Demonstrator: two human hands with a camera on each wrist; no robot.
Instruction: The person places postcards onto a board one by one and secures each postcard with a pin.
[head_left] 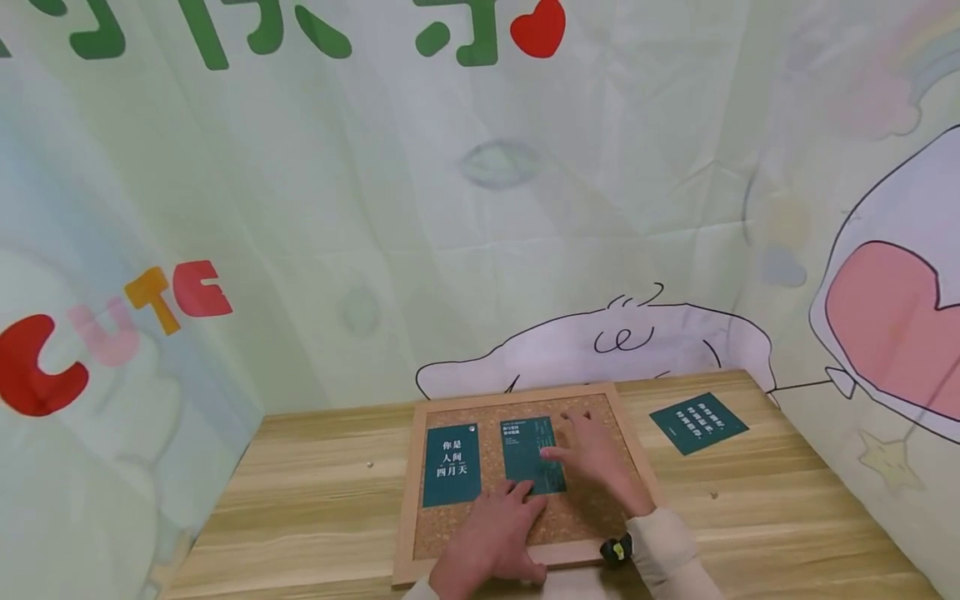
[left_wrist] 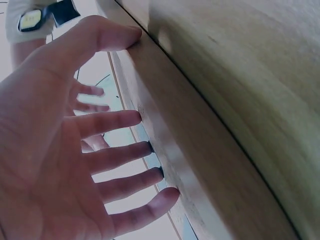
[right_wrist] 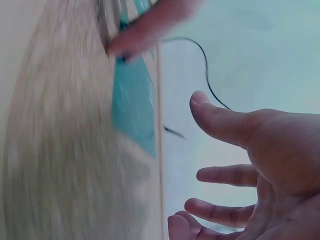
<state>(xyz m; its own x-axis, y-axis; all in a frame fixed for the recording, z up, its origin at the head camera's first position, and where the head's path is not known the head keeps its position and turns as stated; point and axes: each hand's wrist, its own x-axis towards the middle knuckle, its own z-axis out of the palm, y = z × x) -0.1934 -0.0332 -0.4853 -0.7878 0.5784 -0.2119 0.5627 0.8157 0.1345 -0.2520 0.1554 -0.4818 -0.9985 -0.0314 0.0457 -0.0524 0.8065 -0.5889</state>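
Observation:
A wood-framed corkboard (head_left: pixel 592 512) lies flat on the table. Two dark green cards with white print are on it: one at the left (head_left: pixel 452 492), the other near the middle (head_left: pixel 523 458). My left hand (head_left: pixel 491 533) reaches over the board's front edge, fingers spread, its fingertips at the middle card's lower edge. In the left wrist view its thumb (left_wrist: pixel 115 35) is at the wooden frame. My right hand (head_left: pixel 596 454) hovers over the middle card's right side; the right wrist view shows its fingers (right_wrist: pixel 225 175) apart and holding nothing.
A third green card (head_left: pixel 697 425) lies on the table right of the board. One small pin-like piece (head_left: pixel 370 465) is on the wood at the left, another (head_left: pixel 713 495) at the right. A printed cloth backdrop (head_left: pixel 375 208) rises behind the table.

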